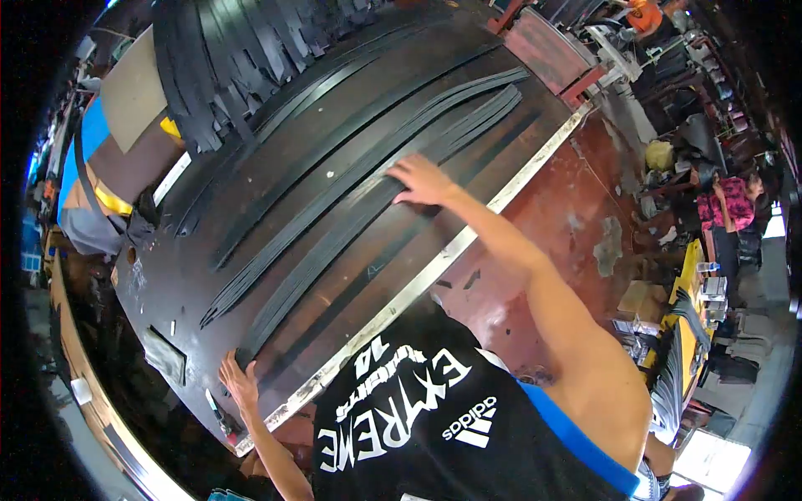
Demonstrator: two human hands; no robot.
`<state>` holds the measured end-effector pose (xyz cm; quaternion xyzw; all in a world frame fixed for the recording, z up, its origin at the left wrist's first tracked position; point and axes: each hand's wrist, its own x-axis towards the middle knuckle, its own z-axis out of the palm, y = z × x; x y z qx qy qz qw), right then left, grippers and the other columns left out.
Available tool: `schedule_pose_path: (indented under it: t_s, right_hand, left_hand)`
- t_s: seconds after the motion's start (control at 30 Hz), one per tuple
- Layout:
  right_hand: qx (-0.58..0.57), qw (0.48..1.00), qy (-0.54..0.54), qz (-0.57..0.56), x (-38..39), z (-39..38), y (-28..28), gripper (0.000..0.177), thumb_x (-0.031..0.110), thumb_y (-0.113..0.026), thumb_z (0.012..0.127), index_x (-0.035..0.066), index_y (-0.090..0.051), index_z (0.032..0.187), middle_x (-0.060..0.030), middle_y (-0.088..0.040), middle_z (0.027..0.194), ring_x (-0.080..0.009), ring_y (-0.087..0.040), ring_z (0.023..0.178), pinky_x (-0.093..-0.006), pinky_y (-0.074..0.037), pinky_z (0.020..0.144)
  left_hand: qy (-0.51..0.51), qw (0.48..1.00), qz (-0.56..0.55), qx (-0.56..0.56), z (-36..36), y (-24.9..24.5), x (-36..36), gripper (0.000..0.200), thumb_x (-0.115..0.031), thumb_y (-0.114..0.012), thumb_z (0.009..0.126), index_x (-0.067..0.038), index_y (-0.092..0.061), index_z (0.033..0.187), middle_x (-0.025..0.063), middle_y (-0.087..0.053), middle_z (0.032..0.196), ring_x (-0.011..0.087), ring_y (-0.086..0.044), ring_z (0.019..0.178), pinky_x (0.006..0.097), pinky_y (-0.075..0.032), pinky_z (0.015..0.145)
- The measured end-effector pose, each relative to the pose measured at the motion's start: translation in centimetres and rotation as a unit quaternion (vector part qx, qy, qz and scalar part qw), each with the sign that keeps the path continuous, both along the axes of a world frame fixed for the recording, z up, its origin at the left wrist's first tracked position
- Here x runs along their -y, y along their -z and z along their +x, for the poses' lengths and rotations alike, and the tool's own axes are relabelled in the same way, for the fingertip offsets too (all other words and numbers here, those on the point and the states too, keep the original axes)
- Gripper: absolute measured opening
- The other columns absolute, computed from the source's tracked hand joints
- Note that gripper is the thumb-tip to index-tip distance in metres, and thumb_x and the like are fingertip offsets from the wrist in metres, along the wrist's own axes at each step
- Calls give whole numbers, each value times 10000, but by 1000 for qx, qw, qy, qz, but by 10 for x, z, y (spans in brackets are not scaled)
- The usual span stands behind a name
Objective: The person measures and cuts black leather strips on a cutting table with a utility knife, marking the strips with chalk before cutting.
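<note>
Long dark strips lie in curved bundles along a dark worktable. My right hand (422, 181) reaches over the middle of the nearer strip bundle (322, 250), its fingers and thumb apart and its fingertips at the strips. My left hand (239, 381) is at the lower left end of that same bundle, fingers stretched out beside the strip ends. Just behind runs a second strip bundle (276, 260), parallel to the first. Whether the left fingertips press on the strip ends is hard to make out.
The worktable (192, 275) has a pale front edge (468, 238). A knife (219, 415) lies near its left corner, by a dark flat pad (165, 356). Many wide dark strips (242, 50) hang at the back. Two other people sit to the right.
</note>
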<state>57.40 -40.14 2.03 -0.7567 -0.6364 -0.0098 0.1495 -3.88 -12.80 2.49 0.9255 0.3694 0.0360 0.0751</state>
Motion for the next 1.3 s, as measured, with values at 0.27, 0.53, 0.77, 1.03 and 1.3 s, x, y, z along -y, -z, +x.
schedule_pose_path:
  t_s: [0.27,0.53,0.77,1.03,1.3]
  right_hand:
    - [-10,997,57,-43,61,114,-6,759,556,-743,758,103,-537,1331,-160,-555,1252,-378,-488,1244,-502,-288,1182]
    - [-32,999,15,-33,87,168,-9,782,606,-745,729,96,-571,1296,-164,-560,1236,-406,-481,1237,-491,-366,1121]
    - [1,993,55,-108,133,254,-18,736,567,-727,777,84,-567,1308,-201,-561,1295,-464,-469,1273,-536,-343,1134]
    - [35,980,21,-194,145,235,-94,684,464,-736,801,16,-576,1293,-208,-578,1283,-424,-539,1158,-456,-456,989]
    - [-158,893,112,-406,172,185,-183,584,315,-826,694,45,-682,1192,-211,-628,1268,-378,-556,1233,-431,-413,1060]
  left_hand:
    - [-13,997,14,-70,61,-10,31,754,-512,-586,924,-59,-386,1492,184,-466,1431,388,-437,1315,584,-245,1142]
    - [16,1000,2,-18,141,2,49,709,-484,-629,917,-40,-445,1439,212,-504,1365,407,-468,1256,530,-309,1097]
    - [-30,999,18,-40,106,7,45,701,-492,-649,899,-13,-490,1385,199,-546,1325,406,-483,1239,516,-334,1079]
    - [2,989,-132,-59,106,-68,57,581,-319,-729,849,-36,-545,1322,183,-588,1261,396,-537,1175,455,-398,1033]
    - [-166,898,-385,-129,55,-171,93,546,-222,-814,703,-20,-678,1192,162,-699,1146,316,-648,1097,407,-458,993]
